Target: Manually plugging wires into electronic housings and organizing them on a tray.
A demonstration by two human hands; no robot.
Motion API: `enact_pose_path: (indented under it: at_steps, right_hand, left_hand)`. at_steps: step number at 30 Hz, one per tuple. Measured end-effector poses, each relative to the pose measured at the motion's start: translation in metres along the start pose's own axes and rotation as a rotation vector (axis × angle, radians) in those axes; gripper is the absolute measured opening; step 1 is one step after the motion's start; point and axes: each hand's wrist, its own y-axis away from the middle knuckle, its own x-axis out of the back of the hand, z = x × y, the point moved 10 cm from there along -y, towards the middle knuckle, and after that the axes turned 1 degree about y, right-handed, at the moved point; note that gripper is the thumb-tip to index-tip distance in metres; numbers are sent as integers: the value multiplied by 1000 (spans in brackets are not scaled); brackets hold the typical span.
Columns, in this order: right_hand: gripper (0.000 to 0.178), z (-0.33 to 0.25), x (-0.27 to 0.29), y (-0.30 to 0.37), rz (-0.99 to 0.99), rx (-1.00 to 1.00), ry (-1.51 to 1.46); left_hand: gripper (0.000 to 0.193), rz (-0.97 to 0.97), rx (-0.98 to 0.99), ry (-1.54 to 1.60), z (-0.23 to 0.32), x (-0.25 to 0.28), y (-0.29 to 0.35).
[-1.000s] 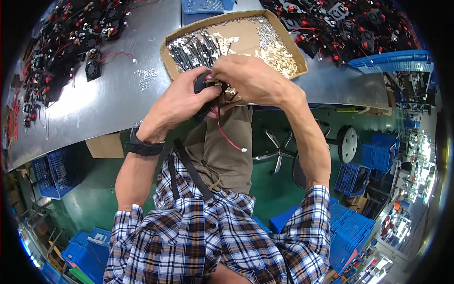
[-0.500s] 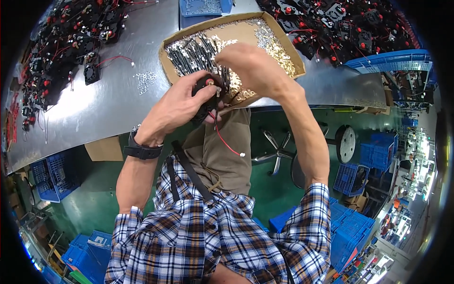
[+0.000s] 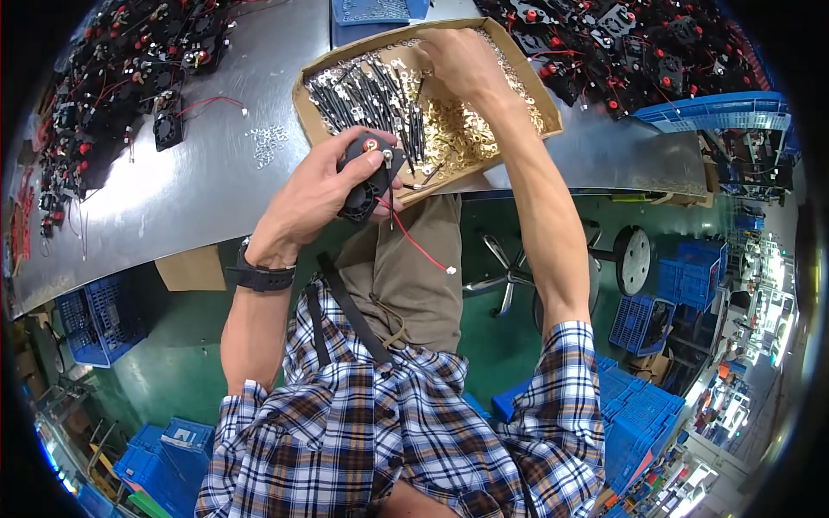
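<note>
My left hand (image 3: 321, 183) grips a black fan assembly (image 3: 358, 197) just off the table's front edge. On its upper end are a red round terminal (image 3: 371, 144) and a metal fitting, with my thumb pressed beside them. A black lead hangs from the fitting, and a red wire (image 3: 420, 246) ends in a white plug. My right hand (image 3: 469, 69) reaches to the far side of a cardboard tray (image 3: 311, 125), its fingers curled down at small silver washers; the fingertips are partly hidden. Brass ring terminals (image 3: 466, 134) and black leads (image 3: 367, 95) fill the tray's nearer part.
Many similar black assemblies with red terminals (image 3: 112, 95) lie piled on the metal table at left, with another pile at right. Loose washers (image 3: 266, 145) lie left of the tray. A blue bin (image 3: 371, 10) stands behind it, and a blue basket (image 3: 708, 112) at the right edge.
My right hand has moved away from beside the fan assembly, up to the tray's far side. My left hand has turned the assembly, so its red terminal and fitting face up more plainly.
</note>
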Motion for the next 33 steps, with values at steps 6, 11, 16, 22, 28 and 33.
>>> enact_pose_path:
  at_steps: [6, 11, 16, 22, 28, 33]
  right_hand:
    - [19, -14, -25, -12, -68, 59, 134]
    - [25, -26, -24, -21, -102, 113, 218]
    - [28, -27, -29, -26, -124, 83, 256]
    - [19, -52, 1, -11, 3, 86, 92]
    - [13, -143, 38, 18, -11, 256, -590]
    - [13, -197, 3, 34, -234, 480, -415]
  left_hand:
    - [32, 26, -13, 21, -4, 8, 3]
    - [30, 45, -37, 10, 2, 4, 6]
    - [30, 47, -149, 25, 3, 5, 16]
    - [32, 144, -168, 177, -5, 23, 29]
    - [35, 104, -191, 100, -7, 19, 47]
    - [37, 136, -186, 126, -16, 30, 74]
